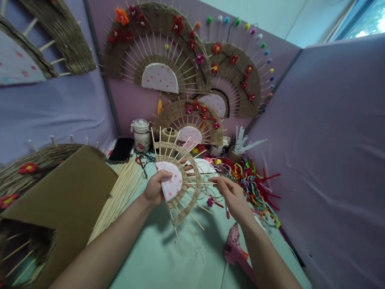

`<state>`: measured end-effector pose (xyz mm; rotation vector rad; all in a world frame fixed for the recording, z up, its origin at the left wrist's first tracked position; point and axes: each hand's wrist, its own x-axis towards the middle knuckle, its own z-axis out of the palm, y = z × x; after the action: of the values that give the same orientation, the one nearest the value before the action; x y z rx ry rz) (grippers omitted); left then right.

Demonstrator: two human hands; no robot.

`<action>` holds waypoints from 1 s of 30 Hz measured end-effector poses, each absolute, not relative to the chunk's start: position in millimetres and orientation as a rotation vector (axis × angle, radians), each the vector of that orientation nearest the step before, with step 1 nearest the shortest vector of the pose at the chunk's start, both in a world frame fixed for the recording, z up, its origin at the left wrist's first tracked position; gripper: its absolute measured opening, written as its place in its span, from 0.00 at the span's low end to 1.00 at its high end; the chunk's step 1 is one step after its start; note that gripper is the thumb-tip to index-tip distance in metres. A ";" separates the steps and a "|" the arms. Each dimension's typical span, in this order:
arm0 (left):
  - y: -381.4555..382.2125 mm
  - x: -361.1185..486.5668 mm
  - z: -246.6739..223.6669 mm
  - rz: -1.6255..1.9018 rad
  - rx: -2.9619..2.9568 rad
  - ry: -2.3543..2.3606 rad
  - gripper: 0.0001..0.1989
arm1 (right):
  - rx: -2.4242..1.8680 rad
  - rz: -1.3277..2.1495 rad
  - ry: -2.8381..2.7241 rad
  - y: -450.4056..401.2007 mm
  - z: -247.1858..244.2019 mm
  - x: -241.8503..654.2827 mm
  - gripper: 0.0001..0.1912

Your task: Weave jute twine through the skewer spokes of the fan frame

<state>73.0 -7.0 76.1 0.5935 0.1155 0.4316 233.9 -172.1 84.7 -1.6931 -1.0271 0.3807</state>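
Note:
A half-round woven fan with thin wooden spokes and a white, pink-spotted fabric centre is held up above the table. My left hand grips it by the fabric centre, thumb in front and fingers behind. At the fan's right edge, my right hand is closed in a pinch, by the tip of a spoke. Thin twine hangs in loose loops behind the fan near these fingers; whether the pinch holds spoke or twine is unclear.
A pink glue gun lies by my right forearm. Coloured pipe cleaners are heaped at the right. To the left lie wooden sticks, brown cardboard and a black phone. A lidded jar and finished fans stand behind.

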 end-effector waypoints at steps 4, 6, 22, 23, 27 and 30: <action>-8.4 72.1 83.3 0.462 0.608 0.165 0.34 | -1.728 -0.027 -1.161 -176.7 87.7 227.7 0.10; -9.2 71.3 86.6 0.472 0.612 0.142 0.34 | -1.677 -0.111 -1.152 -177.7 86.7 224.1 0.10; -10.7 71.5 82.6 0.588 0.531 0.096 0.35 | -1.064 0.707 -0.526 -152.7 77.2 190.3 0.14; -10.4 71.2 81.7 0.585 0.540 0.089 0.35 | -1.084 0.710 -0.490 -152.0 78.7 190.0 0.13; -12.7 72.0 75.2 0.525 0.593 0.090 0.33 | -1.119 0.733 -0.424 -151.1 82.5 190.7 0.13; -18.7 75.6 71.9 0.486 0.628 0.106 0.33 | -1.122 0.739 -0.425 -151.7 80.6 191.5 0.14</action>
<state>75.6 -18.7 71.9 0.6279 0.1060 0.4863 191.5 -151.7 80.6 -1.1215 -0.4252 0.7394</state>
